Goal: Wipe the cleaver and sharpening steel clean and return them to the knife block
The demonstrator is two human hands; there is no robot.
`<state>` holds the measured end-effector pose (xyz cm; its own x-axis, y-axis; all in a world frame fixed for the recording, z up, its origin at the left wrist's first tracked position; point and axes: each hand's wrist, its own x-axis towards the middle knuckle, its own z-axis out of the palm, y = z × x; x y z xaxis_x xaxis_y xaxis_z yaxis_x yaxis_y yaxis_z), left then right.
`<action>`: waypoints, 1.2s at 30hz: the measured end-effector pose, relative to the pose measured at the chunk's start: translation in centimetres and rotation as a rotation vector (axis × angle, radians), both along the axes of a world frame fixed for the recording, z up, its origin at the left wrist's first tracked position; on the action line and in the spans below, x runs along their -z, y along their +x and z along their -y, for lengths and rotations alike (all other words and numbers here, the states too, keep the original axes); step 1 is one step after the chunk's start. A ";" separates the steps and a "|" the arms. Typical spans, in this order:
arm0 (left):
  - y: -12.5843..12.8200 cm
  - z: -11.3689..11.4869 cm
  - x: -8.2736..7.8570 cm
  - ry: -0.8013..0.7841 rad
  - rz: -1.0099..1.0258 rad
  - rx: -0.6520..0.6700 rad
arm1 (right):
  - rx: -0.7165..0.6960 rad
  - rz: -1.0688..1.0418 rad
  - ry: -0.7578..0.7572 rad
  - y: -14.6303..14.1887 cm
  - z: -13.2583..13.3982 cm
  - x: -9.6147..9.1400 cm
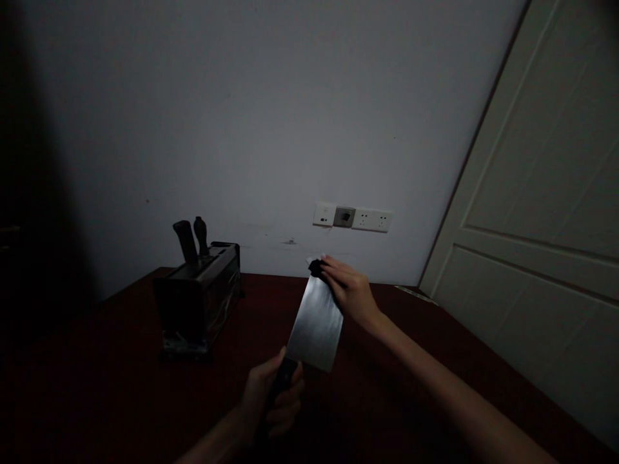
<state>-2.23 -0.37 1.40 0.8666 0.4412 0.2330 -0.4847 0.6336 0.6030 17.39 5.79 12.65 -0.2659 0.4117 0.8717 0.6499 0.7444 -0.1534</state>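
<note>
A cleaver (316, 325) with a wide metal blade is held up at a slant over the dark red table. My left hand (271, 396) is wrapped around its black handle at the lower end. At the far end of the blade, my right hand (351, 290) pinches a small black cloth (316, 268) against the metal. The fingers are closed on the cloth near the blade's tip. Part of the handle is lost in shadow.
To the left stands a black knife block (198, 296) with two dark handles sticking up. Wall sockets and a switch (344, 217) sit behind the dark red table (126, 386). A pale door (541, 212) is on the right. The light is dim.
</note>
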 end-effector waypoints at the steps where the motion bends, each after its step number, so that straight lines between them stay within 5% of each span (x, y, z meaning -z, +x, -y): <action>1: -0.1 -0.2 0.0 0.007 0.021 0.003 | -0.011 0.004 0.001 -0.3 0.7 0.7; 7: -1.0 -1.3 -0.3 0.031 0.085 -0.016 | -0.255 0.219 -0.078 -2.6 6.5 6.1; 9: -1.0 -1.3 -0.4 0.029 0.079 -0.023 | -0.254 0.215 -0.074 -2.0 6.1 5.6; 14: -0.4 -0.6 -0.1 0.026 0.071 -0.024 | -0.013 0.027 -0.022 1.5 1.1 0.9; 17: -0.3 -0.5 0.1 0.036 0.058 -0.019 | 0.030 0.002 0.005 2.0 0.3 0.5; 23: -0.5 -1.2 0.7 0.003 -0.025 -0.057 | -0.192 0.174 -0.034 -1.0 5.8 6.6; 26: -0.6 -1.3 0.7 0.003 -0.140 -0.040 | -0.296 0.229 -0.067 -1.7 7.7 8.0; 36: -0.8 -1.0 -1.4 0.116 -0.311 -0.565 | -0.086 -0.420 -0.118 -0.3 6.9 3.0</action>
